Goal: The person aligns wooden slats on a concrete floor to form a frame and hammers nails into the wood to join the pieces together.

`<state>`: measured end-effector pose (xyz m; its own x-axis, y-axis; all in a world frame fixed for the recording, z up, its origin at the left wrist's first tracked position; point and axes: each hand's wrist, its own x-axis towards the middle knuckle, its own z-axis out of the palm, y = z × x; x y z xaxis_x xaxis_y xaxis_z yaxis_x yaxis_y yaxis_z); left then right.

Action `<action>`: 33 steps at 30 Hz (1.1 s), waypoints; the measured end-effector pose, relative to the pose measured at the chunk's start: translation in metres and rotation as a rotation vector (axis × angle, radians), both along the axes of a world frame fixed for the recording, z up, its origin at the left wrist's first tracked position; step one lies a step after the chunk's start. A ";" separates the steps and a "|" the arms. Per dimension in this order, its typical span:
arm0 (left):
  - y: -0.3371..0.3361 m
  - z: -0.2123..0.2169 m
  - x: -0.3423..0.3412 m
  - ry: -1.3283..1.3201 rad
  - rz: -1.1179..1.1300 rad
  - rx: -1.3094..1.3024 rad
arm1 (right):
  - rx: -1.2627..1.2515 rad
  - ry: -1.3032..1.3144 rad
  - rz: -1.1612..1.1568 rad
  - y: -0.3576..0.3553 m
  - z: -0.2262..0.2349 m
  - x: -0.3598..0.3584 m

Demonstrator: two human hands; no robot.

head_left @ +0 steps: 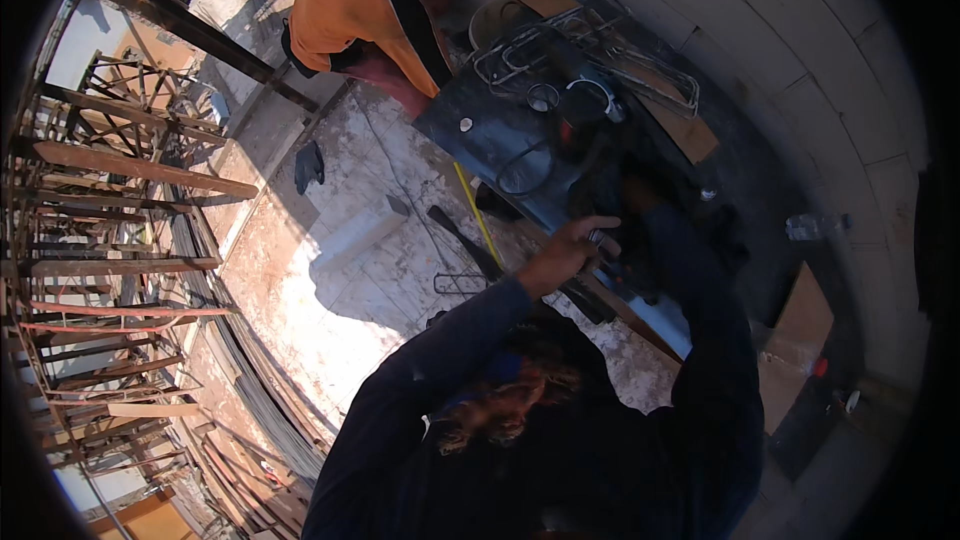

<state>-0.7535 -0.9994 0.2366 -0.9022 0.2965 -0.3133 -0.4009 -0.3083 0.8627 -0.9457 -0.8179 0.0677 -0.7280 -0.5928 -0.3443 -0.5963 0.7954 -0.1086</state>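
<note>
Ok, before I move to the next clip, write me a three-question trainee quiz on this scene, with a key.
1. Which is more brightly lit, the wearer's left hand or right hand?
2. True or false: the clear plastic bottle is farther right in the picture than either hand.
3. What colours are on the co-worker's shirt?
A) Green and white
B) Orange and black
C) Purple and yellow

Key: 1. The left hand; the right is in shadow. 2. True. 3. B.
</note>
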 end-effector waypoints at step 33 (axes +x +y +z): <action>0.012 -0.037 -0.038 -0.238 0.272 0.433 | -1.110 -1.265 -0.775 0.071 0.108 0.009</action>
<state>-0.7918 -0.9876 0.1999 -0.8834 0.2100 -0.4190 -0.4257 -0.7335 0.5299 -0.9364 -0.7472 0.1758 -0.5637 -0.6005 -0.5671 0.6644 0.0782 -0.7433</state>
